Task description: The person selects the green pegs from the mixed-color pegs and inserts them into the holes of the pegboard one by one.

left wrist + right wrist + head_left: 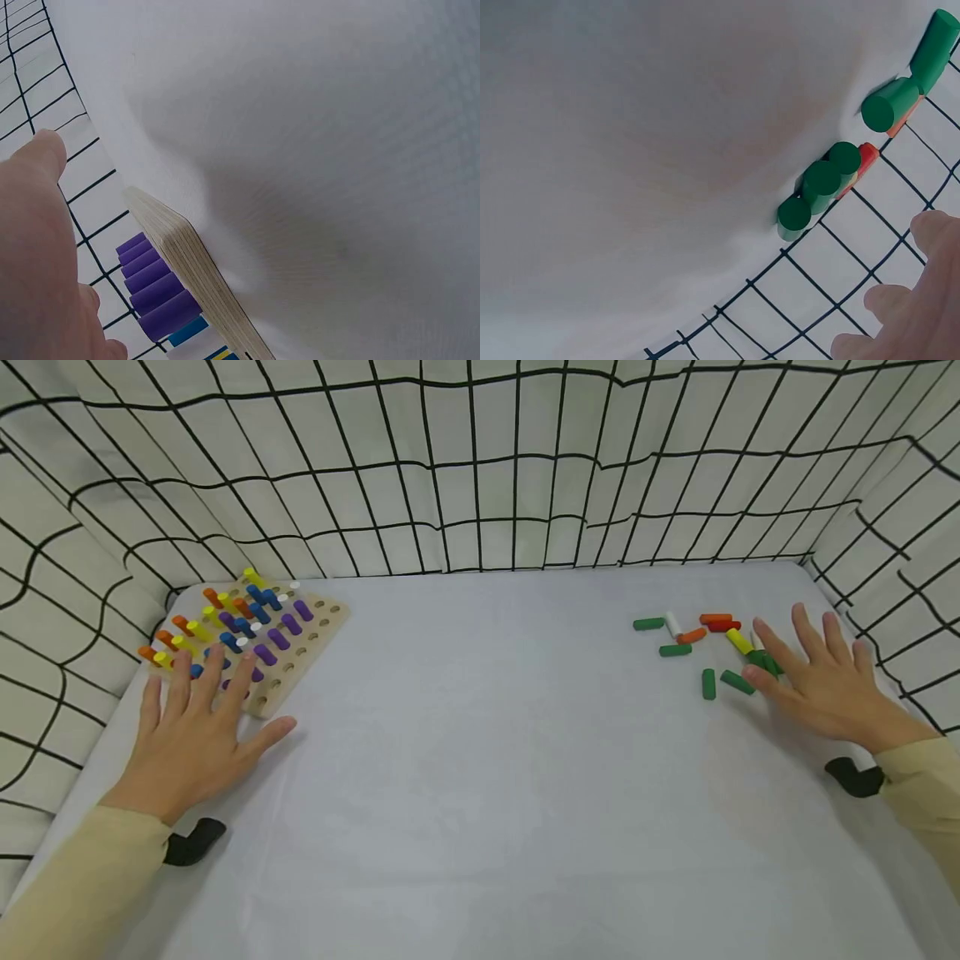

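Note:
My left hand (197, 735), fingers spread and straight, is over the near edge of a wooden pegboard (294, 675) and holds nothing. Rows of orange, yellow, blue, white and purple pegs (277, 638) stand in the board, while holes along its right side are bare. In the left wrist view the purple pegs (171, 315) rise from the layered board edge (202, 274). At the right, my right hand (832, 689) is spread beside loose pegs, its fingers straight. Among these are several green pegs (708, 684), a yellow peg (738, 641), a red peg (724, 626) and orange pegs (692, 635).
A white cloth-covered table (480, 760) lies between the hands. Black wire grid (472, 468) fences the back and both sides. A white peg (672, 624) lies among the green ones. Black wrist mounts (195, 842) show below each sleeve cuff.

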Motion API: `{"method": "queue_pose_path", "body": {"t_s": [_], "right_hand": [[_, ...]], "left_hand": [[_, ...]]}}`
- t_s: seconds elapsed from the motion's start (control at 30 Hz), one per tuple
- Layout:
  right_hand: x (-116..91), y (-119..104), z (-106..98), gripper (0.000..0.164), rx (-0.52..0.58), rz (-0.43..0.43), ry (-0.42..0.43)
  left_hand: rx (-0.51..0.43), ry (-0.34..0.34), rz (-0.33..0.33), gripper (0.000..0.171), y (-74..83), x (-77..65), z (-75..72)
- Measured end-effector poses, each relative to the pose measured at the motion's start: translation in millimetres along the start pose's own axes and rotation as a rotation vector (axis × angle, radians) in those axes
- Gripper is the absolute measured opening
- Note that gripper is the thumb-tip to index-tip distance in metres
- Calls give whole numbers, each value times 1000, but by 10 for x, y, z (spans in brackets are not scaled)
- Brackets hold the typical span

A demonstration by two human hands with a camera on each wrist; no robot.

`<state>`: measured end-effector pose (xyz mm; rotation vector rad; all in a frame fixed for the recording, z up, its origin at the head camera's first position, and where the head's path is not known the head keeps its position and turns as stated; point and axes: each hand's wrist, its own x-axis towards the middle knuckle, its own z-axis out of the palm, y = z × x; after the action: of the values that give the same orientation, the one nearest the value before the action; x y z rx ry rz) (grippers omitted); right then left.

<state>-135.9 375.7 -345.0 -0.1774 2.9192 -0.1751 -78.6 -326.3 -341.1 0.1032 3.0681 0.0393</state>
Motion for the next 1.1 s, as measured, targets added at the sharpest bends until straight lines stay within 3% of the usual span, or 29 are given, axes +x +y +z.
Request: {"method": "queue_pose_path", "body": {"t_s": [0.5, 0.73, 0.93, 1.1], "right_hand": [[-18, -132, -116, 79, 43, -7, 22], [13, -318, -173, 81, 61, -21, 32], [68, -521, -254, 83, 75, -51, 60], [109, -693, -289, 84, 95, -79, 81]], "left_hand": [[-8, 11, 49, 101, -116, 112, -40], [-31, -8, 87, 107, -224, 176, -44], [-65, 24, 79, 112, -252, 231, -96], [-4, 48, 94, 116, -320, 292, -101]]}}
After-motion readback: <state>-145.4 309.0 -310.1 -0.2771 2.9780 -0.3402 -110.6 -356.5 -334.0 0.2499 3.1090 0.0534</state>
